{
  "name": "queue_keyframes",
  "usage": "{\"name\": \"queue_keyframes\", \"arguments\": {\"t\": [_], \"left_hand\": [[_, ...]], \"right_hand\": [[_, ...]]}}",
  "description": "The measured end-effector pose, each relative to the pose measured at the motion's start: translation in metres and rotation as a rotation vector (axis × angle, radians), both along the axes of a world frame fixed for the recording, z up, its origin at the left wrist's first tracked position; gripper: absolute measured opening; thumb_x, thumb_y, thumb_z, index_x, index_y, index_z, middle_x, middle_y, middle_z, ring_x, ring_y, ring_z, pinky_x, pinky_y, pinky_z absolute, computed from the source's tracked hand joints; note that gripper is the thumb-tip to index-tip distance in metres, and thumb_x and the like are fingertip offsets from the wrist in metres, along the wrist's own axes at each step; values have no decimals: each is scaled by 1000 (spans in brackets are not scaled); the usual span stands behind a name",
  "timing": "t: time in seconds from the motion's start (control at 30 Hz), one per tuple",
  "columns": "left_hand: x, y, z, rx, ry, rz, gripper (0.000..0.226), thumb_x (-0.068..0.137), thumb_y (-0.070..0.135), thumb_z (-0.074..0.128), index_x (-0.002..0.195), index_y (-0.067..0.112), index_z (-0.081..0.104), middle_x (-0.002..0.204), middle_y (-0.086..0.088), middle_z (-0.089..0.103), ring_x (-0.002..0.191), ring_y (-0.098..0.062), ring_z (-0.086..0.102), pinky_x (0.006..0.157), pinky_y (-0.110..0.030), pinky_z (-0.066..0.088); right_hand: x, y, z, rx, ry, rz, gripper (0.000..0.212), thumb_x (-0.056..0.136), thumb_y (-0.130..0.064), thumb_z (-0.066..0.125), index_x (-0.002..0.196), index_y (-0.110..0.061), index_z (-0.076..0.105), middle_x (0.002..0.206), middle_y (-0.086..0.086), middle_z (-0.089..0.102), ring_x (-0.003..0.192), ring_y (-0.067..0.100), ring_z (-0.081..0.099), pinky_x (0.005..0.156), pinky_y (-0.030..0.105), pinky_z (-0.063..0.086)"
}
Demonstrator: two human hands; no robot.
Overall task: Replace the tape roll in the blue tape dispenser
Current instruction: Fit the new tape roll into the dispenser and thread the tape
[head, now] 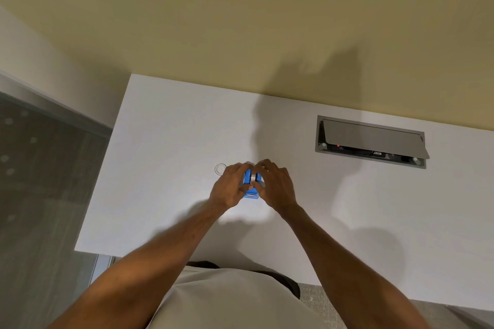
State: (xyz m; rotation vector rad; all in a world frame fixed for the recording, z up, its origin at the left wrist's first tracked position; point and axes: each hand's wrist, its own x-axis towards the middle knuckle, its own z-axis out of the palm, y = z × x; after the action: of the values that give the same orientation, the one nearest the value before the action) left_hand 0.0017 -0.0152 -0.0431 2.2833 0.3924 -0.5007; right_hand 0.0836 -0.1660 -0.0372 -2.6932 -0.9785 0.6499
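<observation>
The blue tape dispenser stands on the white table between both my hands. A pale tape roll sits in its middle slot, seen edge-on. My left hand grips the dispenser's left side. From the right, my right hand curls its fingers over the top and side of the dispenser. A small clear ring, an empty tape core, lies flat on the table just left of my left hand. The dispenser's far end is hidden by my fingers.
A grey cable box with its lid propped open is set into the table at the back right. The yellow wall runs along the table's far edge. The table's left edge drops to grey floor.
</observation>
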Motion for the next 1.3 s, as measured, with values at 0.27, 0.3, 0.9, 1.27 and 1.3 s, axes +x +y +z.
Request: {"name": "queue_keyframes", "arguments": {"t": [0.27, 0.3, 0.9, 1.27, 1.3], "left_hand": [[4, 2, 1, 15, 17, -5, 49, 104, 40, 63, 148, 19, 52, 138, -4, 62, 128, -25, 59, 105, -43, 57], [4, 3, 1, 18, 19, -11, 48, 104, 39, 63, 147, 20, 53, 137, -4, 62, 128, -25, 59, 104, -45, 57], [6, 5, 0, 103, 57, -54, 51, 104, 34, 63, 151, 16, 50, 146, -9, 60, 139, -28, 54, 107, -44, 56], [7, 6, 1, 108, 63, -76, 52, 104, 32, 62, 151, 17, 48, 140, -8, 61, 136, -27, 54, 105, -49, 59], [7, 6, 1, 103, 61, -74, 51, 103, 32, 62, 150, 17, 49, 139, -8, 61, 136, -27, 55, 104, -49, 59]], "right_hand": [[0, 2, 1, -23, -66, 31, 37, 106, -50, 51, 135, -31, 64, 142, -12, 63, 119, 10, 63, 101, 24, 48], [-1, 2, 0, -19, -68, 24, 36, 106, -50, 52, 133, -30, 66, 141, -11, 64, 118, 11, 64, 100, 26, 49], [-16, 9, -4, -8, -327, 96, 27, 88, -40, 80, 100, -16, 76, 90, 0, 76, 74, 17, 71, 69, 31, 57], [-2, 7, -8, -89, -200, 182, 29, 107, -35, 52, 127, -16, 60, 118, 2, 68, 96, 20, 68, 94, 35, 53], [-3, 6, -8, -93, -205, 184, 27, 108, -33, 51, 127, -17, 60, 118, 2, 68, 96, 20, 67, 93, 35, 52]]}}
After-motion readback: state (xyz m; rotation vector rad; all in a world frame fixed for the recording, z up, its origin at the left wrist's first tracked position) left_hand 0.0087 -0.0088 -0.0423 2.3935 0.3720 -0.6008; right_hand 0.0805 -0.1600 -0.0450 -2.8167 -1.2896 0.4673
